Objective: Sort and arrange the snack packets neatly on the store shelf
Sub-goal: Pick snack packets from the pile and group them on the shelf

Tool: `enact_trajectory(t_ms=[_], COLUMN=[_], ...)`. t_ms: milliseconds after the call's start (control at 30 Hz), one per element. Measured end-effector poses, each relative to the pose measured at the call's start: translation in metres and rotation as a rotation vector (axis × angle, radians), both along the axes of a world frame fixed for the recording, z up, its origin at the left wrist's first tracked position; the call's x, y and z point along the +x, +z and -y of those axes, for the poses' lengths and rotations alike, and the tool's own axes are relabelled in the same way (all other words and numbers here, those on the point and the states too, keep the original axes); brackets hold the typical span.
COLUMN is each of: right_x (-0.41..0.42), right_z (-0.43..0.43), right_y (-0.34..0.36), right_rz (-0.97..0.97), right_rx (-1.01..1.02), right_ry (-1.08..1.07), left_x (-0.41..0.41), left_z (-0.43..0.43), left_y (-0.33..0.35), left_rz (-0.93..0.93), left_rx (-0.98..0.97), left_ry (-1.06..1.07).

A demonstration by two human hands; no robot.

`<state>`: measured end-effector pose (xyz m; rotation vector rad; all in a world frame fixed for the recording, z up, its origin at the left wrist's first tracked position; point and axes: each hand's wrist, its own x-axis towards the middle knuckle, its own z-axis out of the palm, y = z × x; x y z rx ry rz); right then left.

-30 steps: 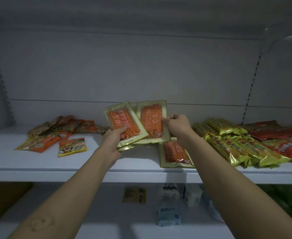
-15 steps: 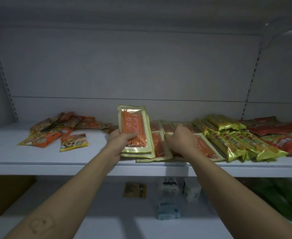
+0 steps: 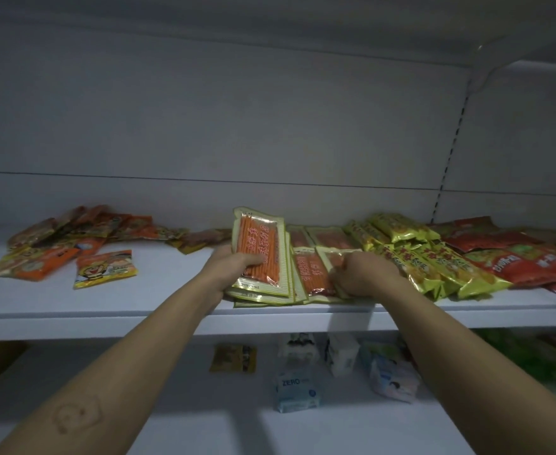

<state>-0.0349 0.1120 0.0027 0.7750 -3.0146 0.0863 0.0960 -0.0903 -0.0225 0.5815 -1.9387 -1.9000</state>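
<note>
Since half a second back: the stack in my left hand (image 3: 234, 264) has tipped lower toward the shelf (image 3: 171, 318), and my right hand (image 3: 363, 274) has slid down onto the flat packets by the front edge.

Left grip: clamped on the orange stick packets (image 3: 259, 254), several held together, thumb across the face, bottom edges resting on the shelf, top leaning back.

Right grip: fingers curled onto a flat orange packet (image 3: 312, 274) lying just beside the held stack; whether it is truly pinched or only pressed, I cannot tell.

More of the same packets lie flat behind, toward the back wall. Yellow-green packets (image 3: 414, 257) piled touching on the right, red packets (image 3: 526, 257) beyond them. Loose orange mix (image 3: 59, 244) well apart at left, untouched.

Step in hand, as I judge it: gathering like with like, the orange stick kind into one stack.

Next move calls for lifting the flat packet by its edge, squaring it against the held stack, then setting the lot down straight. Slippery film; the stack could fan out if I loosen the left thumb.
</note>
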Motion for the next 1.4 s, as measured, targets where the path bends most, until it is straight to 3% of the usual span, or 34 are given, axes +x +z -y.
enact_trajectory(t_ms=[533,733,900,1100,1400], right_x=[-0.028,-0.037,-0.038,-0.033,-0.030], right_z=[0.013,0.023,0.024,0.026,0.007], right_y=[-0.012,-0.012,-0.003,0.006,0.046], right_rz=[0.079,0.161,0.204,0.273,-0.152], right_rx=[0.130,0.154,-0.016,-0.158,-0.195], right_ry=[-0.148,-0.060,-0.240,-0.310,-0.246], left_x=[-0.006,-0.010,-0.012,-0.017,-0.022], left_z=[0.003,0.004,0.004,0.008,0.018], left_y=[0.014,0.017,0.019,0.023,0.024], left_rz=[0.121,0.144,0.169,0.204,0.211], left_rx=[-0.119,-0.239,-0.356,-0.449,-0.472], left_ry=[-0.081,-0.109,-0.125,-0.172,-0.228])
